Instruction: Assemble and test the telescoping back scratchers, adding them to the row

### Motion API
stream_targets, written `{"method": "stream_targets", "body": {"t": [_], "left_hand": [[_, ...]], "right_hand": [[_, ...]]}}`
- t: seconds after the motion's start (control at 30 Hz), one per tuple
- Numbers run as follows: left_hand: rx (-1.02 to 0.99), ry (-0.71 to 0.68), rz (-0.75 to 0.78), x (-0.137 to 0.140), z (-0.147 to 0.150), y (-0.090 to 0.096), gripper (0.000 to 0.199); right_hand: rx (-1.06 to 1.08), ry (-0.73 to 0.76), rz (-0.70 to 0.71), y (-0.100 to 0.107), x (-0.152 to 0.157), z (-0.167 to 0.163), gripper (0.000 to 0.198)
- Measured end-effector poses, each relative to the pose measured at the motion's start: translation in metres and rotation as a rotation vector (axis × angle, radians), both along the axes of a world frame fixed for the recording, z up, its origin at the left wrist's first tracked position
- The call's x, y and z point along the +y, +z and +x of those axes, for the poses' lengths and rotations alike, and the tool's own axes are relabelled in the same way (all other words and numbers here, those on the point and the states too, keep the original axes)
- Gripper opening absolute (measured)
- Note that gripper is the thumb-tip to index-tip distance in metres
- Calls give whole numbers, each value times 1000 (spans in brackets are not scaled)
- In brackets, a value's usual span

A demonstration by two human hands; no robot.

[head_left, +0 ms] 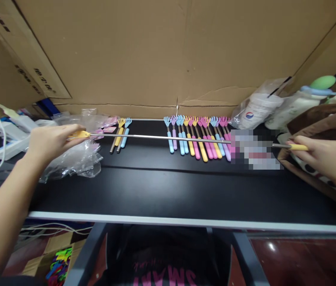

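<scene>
A telescopic back scratcher [156, 137] is stretched out long across the view, its thin metal rod level above the black table. My left hand [55, 139] is closed round its yellow head end at the left. At the right, my right hand [316, 153] grips the yellow handle. Behind and below the rod lies a row of back scratchers [202, 149] with pink, yellow, blue and purple handles, claws toward the back. A smaller group of yellow and blue scratchers [121, 135] lies left of the row. Clear plastic bags [78, 163] are heaped beside my left hand.
A cardboard wall [168, 55] stands behind the table [162, 194]. At the right are a bagged paper cup [257, 111], a bottle with a green top [301, 103] and a brown cloth bag [310, 123]. White cables and a power strip [4, 139] lie left. Below is an open carton [59, 258].
</scene>
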State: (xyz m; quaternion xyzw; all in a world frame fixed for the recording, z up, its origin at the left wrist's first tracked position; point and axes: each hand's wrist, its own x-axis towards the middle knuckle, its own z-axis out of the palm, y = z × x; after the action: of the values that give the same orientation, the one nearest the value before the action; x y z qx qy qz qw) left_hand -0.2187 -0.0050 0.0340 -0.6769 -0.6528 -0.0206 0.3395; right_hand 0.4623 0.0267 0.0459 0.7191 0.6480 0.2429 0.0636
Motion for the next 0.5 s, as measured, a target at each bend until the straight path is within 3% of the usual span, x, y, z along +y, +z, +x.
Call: {"method": "stream_targets", "body": {"t": [0.13,0.27,0.5], "left_hand": [[-27,-74,-52,-1,2,2,50],[-64,-149,-1,-1,1,2,44],[64,-354,41,0,5,3,31]], "right_hand": [[24,43,-25,0,0,2,42],[36,60,1,-4,3,9,42],[72,128,59,-12,9,24,43]]}}
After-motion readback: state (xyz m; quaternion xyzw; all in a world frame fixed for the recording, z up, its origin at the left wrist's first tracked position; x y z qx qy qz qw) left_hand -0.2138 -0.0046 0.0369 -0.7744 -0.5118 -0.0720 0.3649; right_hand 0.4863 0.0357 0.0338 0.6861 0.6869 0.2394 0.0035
